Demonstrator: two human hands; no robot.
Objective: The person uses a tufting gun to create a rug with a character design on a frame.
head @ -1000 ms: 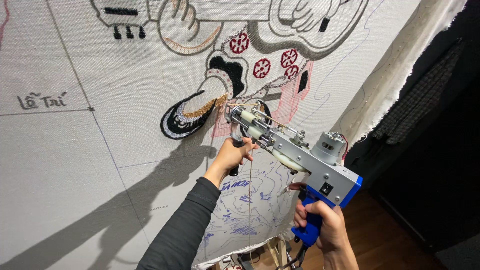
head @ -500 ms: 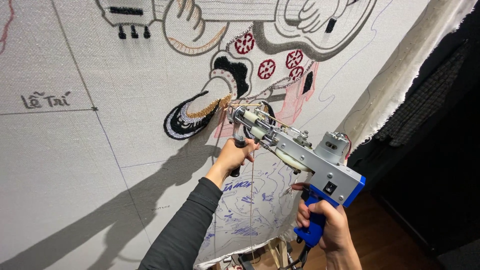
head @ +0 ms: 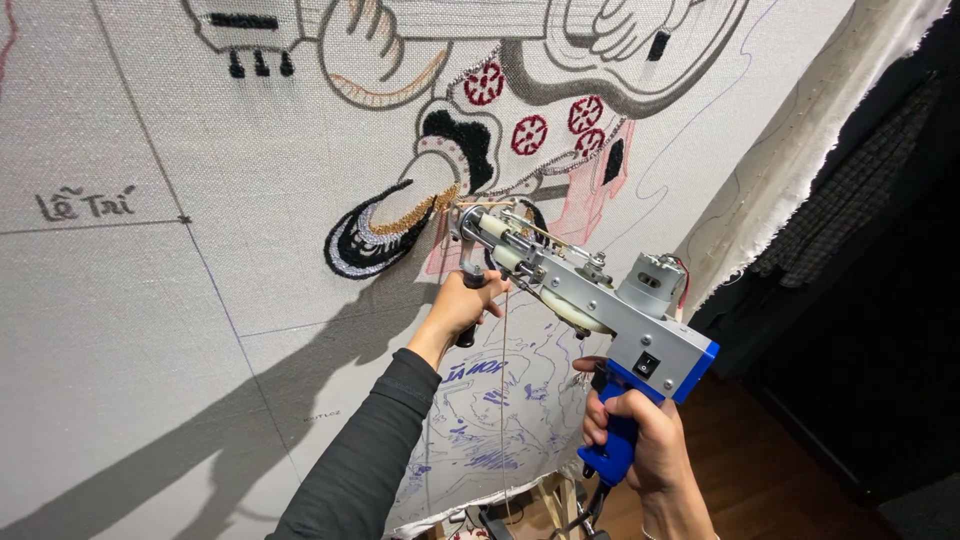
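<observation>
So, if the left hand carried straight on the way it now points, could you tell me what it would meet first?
Most likely the stretched cloth. The left hand grips the tufting gun's front handle and points toward the cloth near the black-and-gold tufted patch. Depth is unclear.

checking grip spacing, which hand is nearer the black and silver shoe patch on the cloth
Left. The left hand grips the tufting gun's front handle just below-right of the shoe patch; the right hand holds the blue grip, much lower right.
</observation>
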